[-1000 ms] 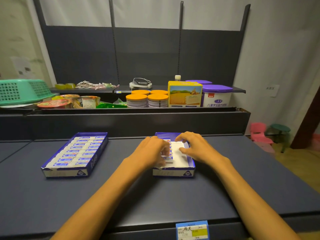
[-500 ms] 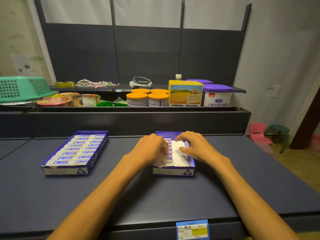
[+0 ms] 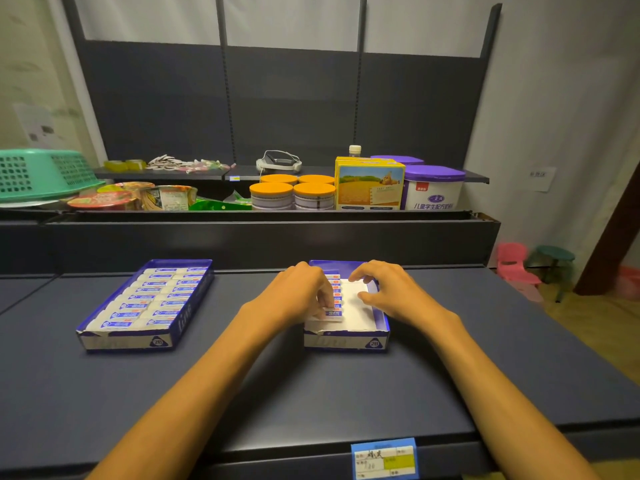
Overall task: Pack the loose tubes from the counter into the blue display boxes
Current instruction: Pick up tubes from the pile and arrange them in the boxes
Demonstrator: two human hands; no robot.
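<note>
Two blue display boxes stand on the dark counter. The left box (image 3: pixel 180 318) is full of white-and-blue tubes (image 3: pixel 149 299) in two rows. The right box (image 3: pixel 346 341) holds one column of tubes (image 3: pixel 335 295) on its left side; its white floor shows on the right. My left hand (image 3: pixel 298 296) lies over that column, its fingers curled round the nearest tube (image 3: pixel 330 314). My right hand (image 3: pixel 388 289) hovers over the box's right half with bent fingers; whether it touches the rim is unclear.
A raised shelf behind the counter carries a green basket (image 3: pixel 41 174), noodle cups (image 3: pixel 104 199), orange-lidded tins (image 3: pixel 292 194), a yellow carton (image 3: pixel 369 183) and purple-lidded tubs (image 3: pixel 433 187). A price label (image 3: pixel 384 459) sticks to the counter's front edge. Small stools (image 3: pixel 516 265) stand at the right.
Both hands stay over the right box. My left hand has shifted slightly toward the near end of the tube column; my right hand has barely moved.
</note>
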